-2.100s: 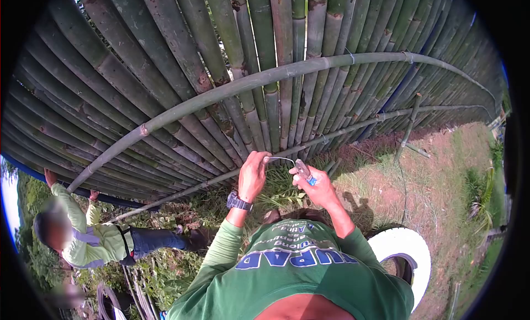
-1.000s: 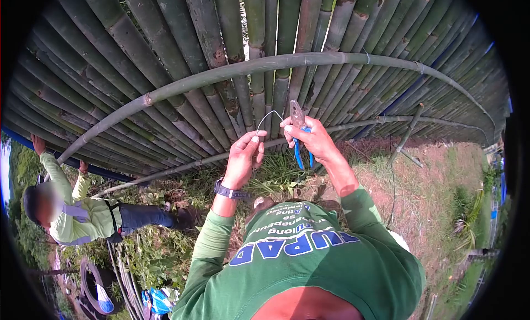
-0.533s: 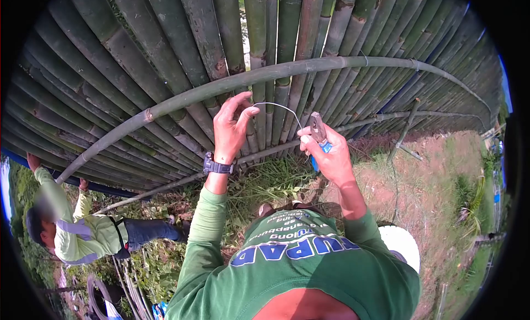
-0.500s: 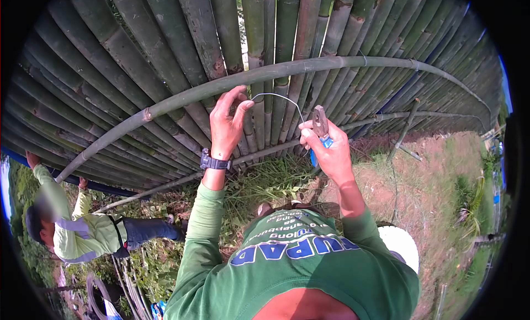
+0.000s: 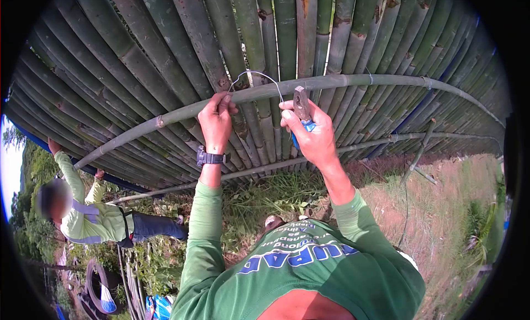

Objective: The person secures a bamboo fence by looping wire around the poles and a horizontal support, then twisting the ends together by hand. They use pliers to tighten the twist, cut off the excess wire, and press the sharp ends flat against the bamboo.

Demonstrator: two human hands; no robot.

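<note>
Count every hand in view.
4: left hand pinching the wire, right hand holding the pliers, and, far left by the bamboo, upper hand and lower hand of another person.

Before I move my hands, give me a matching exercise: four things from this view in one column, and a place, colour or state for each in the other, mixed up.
Column one
1. wire
2. pliers
3. wristwatch
4. co-worker

Column two
A. off to the left, arms reaching out
B. blue-handled
C. just below the left hand, on the wrist
D. arched, running across to the right hand

Right pairs: 1-D, 2-B, 3-C, 4-A.
</note>
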